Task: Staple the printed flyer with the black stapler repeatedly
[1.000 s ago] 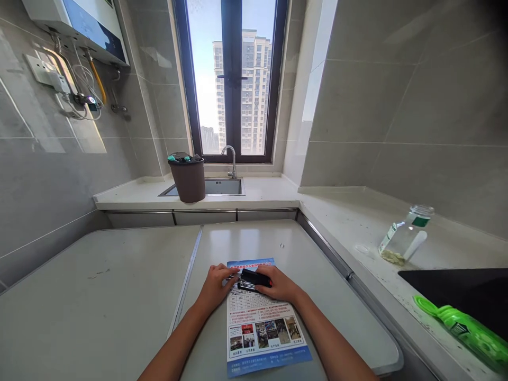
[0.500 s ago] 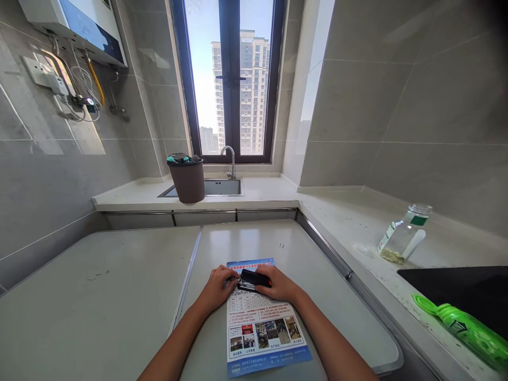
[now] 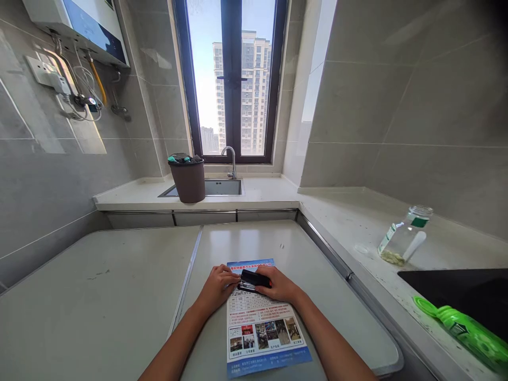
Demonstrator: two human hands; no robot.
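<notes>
A black stapler (image 3: 250, 280) with a shiny metal part lies over the upper half of a printed leaflet (image 3: 262, 323) on the pale tabletop. My right hand (image 3: 275, 284) is wrapped round the stapler's right end. At its left end, my left hand (image 3: 219, 283) has its fingertips pinched together, touching or very near the stapler's tip. What sits between those fingertips is too small to tell. Blue bands and rows of small photos mark the leaflet. Farther back on the tabletop lie tiny metal bits (image 3: 281, 245), which look like staples.
A brown bucket (image 3: 187, 182) with things in it stands by the sink (image 3: 222, 187) and faucet (image 3: 231, 161). On the right counter (image 3: 337, 211) are a glass jar (image 3: 405, 238), a green bottle (image 3: 464, 328) and a black panel (image 3: 464, 291). A seam (image 3: 186, 275) crosses the tabletop left of the leaflet.
The left fingertips have shifted very slightly at the stapler's tip. The right hand, stapler and leaflet stay in place; the view has tilted a little.
</notes>
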